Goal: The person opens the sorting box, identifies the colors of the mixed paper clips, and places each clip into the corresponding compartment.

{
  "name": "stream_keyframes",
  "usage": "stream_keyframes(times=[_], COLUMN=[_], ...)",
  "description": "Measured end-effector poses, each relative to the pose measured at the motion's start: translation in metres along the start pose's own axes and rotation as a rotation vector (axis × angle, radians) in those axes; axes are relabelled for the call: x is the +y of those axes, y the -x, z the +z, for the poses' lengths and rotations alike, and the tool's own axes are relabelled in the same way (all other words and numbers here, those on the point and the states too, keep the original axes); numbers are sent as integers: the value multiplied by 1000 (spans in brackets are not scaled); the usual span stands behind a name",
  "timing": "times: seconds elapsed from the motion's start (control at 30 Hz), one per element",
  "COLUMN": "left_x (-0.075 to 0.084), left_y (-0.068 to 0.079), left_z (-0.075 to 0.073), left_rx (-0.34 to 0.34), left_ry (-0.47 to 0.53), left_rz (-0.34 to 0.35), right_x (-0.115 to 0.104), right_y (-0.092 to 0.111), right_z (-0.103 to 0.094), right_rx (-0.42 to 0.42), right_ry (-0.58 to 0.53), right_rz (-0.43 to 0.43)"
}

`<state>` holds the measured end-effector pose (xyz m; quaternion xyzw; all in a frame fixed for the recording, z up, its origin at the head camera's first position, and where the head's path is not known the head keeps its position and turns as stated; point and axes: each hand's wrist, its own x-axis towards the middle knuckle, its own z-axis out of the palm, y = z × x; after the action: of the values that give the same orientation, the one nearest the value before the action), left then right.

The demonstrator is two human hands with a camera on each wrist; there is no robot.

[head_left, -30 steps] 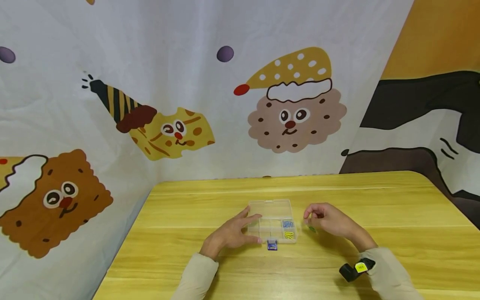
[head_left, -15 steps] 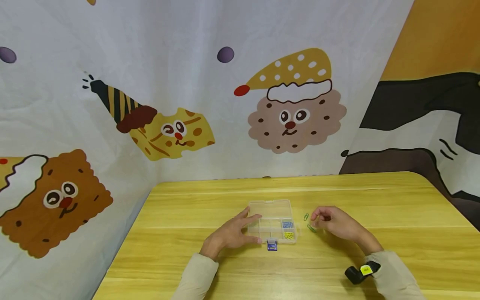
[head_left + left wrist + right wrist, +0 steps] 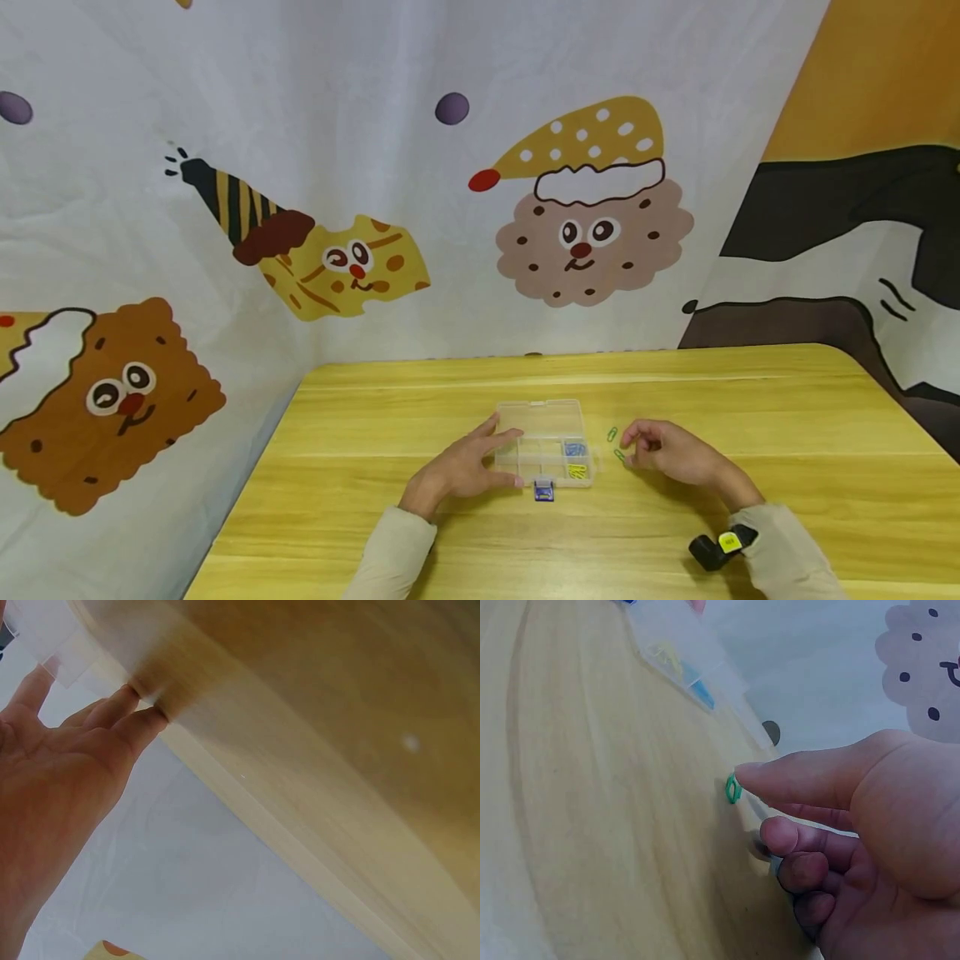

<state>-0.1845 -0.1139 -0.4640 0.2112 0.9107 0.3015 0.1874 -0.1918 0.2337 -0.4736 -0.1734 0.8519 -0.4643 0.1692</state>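
A clear plastic compartment box (image 3: 538,417) lies on the table with its lid folded back. Blue paper clips (image 3: 576,449) fill one right-hand compartment, and yellow paper clips (image 3: 577,472) lie in the one in front of it. My left hand (image 3: 467,463) rests over the box's left end, fingers spread, thumb at the front edge. To the right of the box lie two green paper clips, one farther back (image 3: 612,434) and one nearer (image 3: 618,455). My right hand (image 3: 667,451) is beside the nearer clip, thumb tip right at a green clip in the right wrist view, other fingers bent.
A small blue tag (image 3: 543,492) sits at the box's front edge. The wooden table (image 3: 375,400) backs onto a printed cloth (image 3: 375,125) with cartoon biscuits. A black wrist strap with a camera mount (image 3: 708,550) sits on my right sleeve.
My right hand has drawn back to the right and slightly down, uncovering the farther green paper clip. The nearer clip has shifted a little left. My left hand and the box stay still.
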Motion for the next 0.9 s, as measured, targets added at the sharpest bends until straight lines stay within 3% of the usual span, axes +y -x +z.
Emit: stream_keyframes(times=[0.33,0.9], left_x=[1,3], left_y=[1,1], left_z=[-1,-1], left_rx=[-5,-2], left_ry=[-9,-1], left_rz=[-6,-12], right_x=[2,0], right_y=[-1,-2], right_z=[6,12], right_rx=[39,112], right_ry=[111,122], right_rz=[-13,72])
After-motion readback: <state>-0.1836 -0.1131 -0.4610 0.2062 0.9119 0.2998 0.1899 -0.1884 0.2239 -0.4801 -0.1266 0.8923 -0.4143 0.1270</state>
